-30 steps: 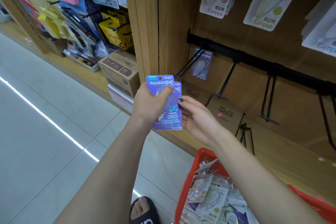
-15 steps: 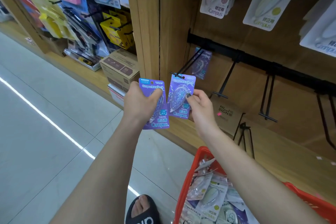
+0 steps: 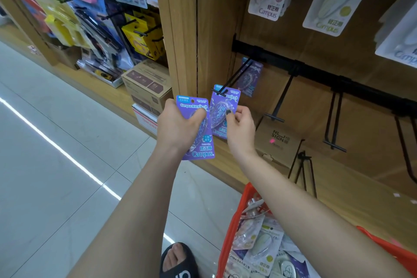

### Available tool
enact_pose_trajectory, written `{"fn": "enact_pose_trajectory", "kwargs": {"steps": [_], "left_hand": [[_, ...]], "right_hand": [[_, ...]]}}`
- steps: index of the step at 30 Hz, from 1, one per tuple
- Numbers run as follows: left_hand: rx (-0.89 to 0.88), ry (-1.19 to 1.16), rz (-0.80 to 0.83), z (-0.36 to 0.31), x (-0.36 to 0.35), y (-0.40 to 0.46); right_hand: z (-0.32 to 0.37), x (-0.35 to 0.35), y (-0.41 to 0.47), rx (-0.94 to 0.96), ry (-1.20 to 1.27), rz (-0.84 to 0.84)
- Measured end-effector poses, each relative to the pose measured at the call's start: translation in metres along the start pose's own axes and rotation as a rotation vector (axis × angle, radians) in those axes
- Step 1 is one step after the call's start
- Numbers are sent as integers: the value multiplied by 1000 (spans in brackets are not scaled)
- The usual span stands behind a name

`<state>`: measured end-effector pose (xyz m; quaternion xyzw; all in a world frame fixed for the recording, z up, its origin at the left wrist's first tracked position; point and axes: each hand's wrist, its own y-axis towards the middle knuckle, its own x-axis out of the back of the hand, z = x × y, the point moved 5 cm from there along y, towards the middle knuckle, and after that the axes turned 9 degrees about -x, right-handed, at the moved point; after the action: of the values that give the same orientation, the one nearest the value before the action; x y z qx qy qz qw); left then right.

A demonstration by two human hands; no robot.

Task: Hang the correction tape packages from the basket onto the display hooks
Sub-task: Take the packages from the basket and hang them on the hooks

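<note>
Purple correction tape package (image 3: 223, 113): pinched by right hand (image 3: 240, 127), top edge at display hook (image 3: 234, 78) tip. Second package (image 3: 198, 133): gripped in left hand (image 3: 178, 127). More packages in red basket (image 3: 230, 228) below.

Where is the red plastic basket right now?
The red plastic basket sits at the bottom right of the head view, under the right forearm, on the floor beside the wooden shelf base, full of correction tape packages.

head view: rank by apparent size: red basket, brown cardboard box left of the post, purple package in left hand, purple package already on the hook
1. red plastic basket
2. brown cardboard box
3. purple package in left hand
4. purple package hanging on the hook; it's farther away, so true size probably matches 3.
</note>
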<state>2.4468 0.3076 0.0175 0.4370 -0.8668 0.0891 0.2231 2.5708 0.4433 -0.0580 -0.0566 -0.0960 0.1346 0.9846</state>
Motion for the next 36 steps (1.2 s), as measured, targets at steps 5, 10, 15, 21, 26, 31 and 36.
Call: {"fn": "enact_pose_trajectory", "kwargs": {"steps": [5,10,15,21,26,31,36], "left_hand": [[2,15,9,-1,-4,2],[3,-3,20,-5,-13,4],[-5,-17,4,-9,-16,8],[-14,1,16,-13,-18,6],[-24,-30,-13,-15,-16,6],[-22,-87,-29,-12,-11,6],[-50,-97,26,-12,-9,3]], "right_hand": [[8,1,52,-60,-4,-180],[9,-1,89,-129,18,-290],[14,5,114,-170,-53,-391],[10,10,121,-249,-206,-358],[-2,-2,70,-356,-17,-111],[6,-11,-22,-511,450,447],[32,3,-56,-415,420,671]]}}
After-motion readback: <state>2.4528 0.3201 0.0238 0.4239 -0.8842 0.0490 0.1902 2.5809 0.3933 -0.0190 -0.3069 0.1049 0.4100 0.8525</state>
